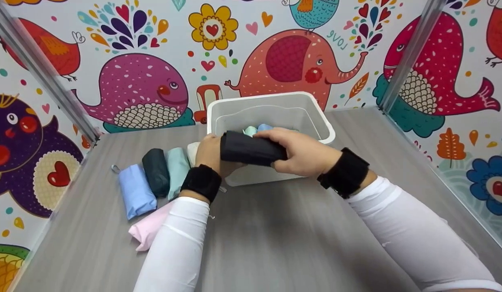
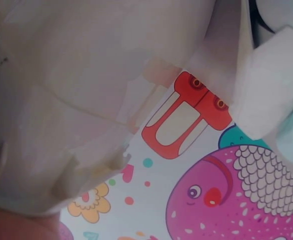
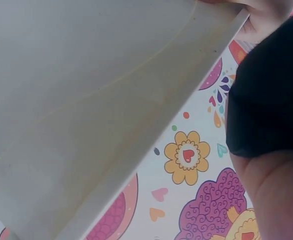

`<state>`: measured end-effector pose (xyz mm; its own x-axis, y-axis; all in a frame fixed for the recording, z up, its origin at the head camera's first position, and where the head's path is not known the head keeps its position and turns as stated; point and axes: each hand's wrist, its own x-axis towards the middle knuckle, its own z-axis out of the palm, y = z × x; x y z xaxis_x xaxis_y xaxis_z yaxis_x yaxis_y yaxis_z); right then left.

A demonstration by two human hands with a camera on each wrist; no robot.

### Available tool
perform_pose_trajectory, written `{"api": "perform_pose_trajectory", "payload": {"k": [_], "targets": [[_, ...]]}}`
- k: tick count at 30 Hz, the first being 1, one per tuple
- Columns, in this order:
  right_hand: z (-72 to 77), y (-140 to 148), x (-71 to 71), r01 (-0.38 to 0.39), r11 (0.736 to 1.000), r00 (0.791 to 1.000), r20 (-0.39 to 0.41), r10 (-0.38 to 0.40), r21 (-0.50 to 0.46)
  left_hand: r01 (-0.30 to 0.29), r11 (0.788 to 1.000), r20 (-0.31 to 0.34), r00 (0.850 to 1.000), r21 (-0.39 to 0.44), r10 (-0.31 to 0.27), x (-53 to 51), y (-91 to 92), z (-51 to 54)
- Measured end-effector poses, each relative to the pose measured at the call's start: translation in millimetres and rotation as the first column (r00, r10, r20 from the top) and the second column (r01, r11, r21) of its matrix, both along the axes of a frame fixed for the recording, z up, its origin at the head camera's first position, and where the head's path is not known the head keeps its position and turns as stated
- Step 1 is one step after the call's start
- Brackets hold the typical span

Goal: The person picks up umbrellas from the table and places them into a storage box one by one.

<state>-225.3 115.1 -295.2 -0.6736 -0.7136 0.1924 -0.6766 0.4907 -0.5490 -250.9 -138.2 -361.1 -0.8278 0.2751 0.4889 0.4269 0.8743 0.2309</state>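
Note:
In the head view, a black fabric roll (image 1: 253,149) is held level above the near rim of a white plastic bin (image 1: 271,172). My right hand (image 1: 305,152) grips its right end, fingers over the top and thumb underneath. At the left end my left hand (image 1: 210,152) holds it, with fingers partly hidden behind and below. The right wrist view shows the black roll (image 3: 271,90) large, with part of the right hand (image 3: 281,192) beneath. Inside the bin, light green (image 1: 250,130) and blue (image 1: 265,127) bundles show partly.
Left of the bin lie similar fabric rolls: blue (image 1: 137,192) with a loop, dark green (image 1: 156,172), pale teal (image 1: 177,168) and white (image 1: 192,152). A pink one (image 1: 151,227) lies nearer, partly under the left forearm. Patterned walls (image 1: 218,73) border the grey table (image 1: 283,227).

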Motion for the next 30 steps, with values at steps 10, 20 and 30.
{"api": "perform_pose_trajectory", "payload": {"k": [10,20,30], "targets": [[-2.6,-24.1,-26.5,0.159,0.974,0.987,0.05,-0.153,-0.162,-0.052,0.971,0.18,0.979,-0.232,0.096,1.5,10.7,13.9],[-14.6,-62.1,-52.5,0.396,0.902,0.913,0.176,-0.368,-0.17,-0.031,0.941,0.229,0.967,-0.336,0.113,-0.1,13.3,17.6],[-22.7,-88.3,-65.6,0.583,0.813,0.793,0.215,-0.571,0.009,-0.037,0.95,0.208,0.972,-0.309,0.106,1.3,12.5,16.4]]}}
